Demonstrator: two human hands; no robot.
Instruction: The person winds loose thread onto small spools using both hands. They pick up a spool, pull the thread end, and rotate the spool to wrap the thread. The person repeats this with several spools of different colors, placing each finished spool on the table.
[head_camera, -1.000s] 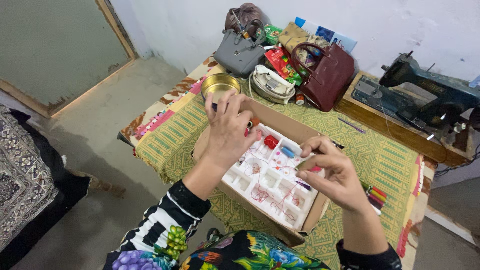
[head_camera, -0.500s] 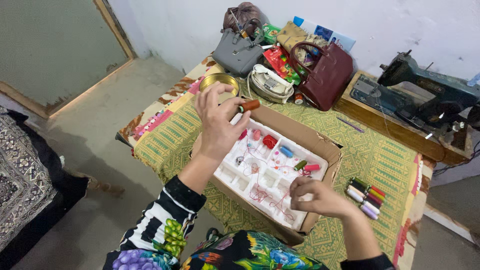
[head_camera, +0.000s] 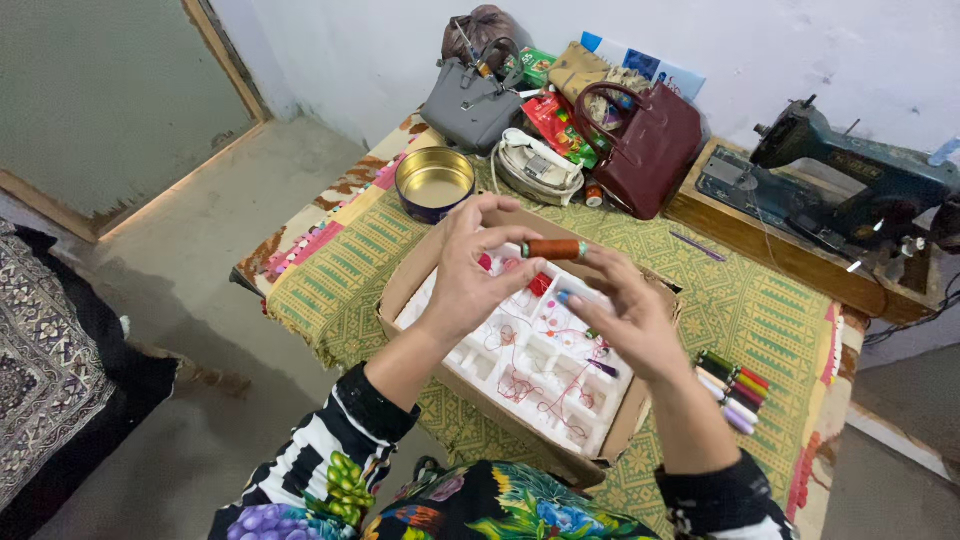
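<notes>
- Our left hand (head_camera: 470, 280) pinches an orange thread spool (head_camera: 553, 249) by its left end; the spool lies level, long axis left to right.
- Our right hand (head_camera: 625, 315), fingers spread and holding nothing, is just beside its other end.
- Below: a white tray (head_camera: 520, 365) in a cardboard box (head_camera: 630, 425).
- Green patterned surface (head_camera: 760, 315); sewing machine (head_camera: 850, 185) by the wall.

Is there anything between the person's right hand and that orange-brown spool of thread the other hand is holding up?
Nothing visible. The left hand pinches the orange-brown spool by one end above the white tray in the cardboard box. The right hand is open, its fingertips right at the spool's other end, with only air between.
</notes>
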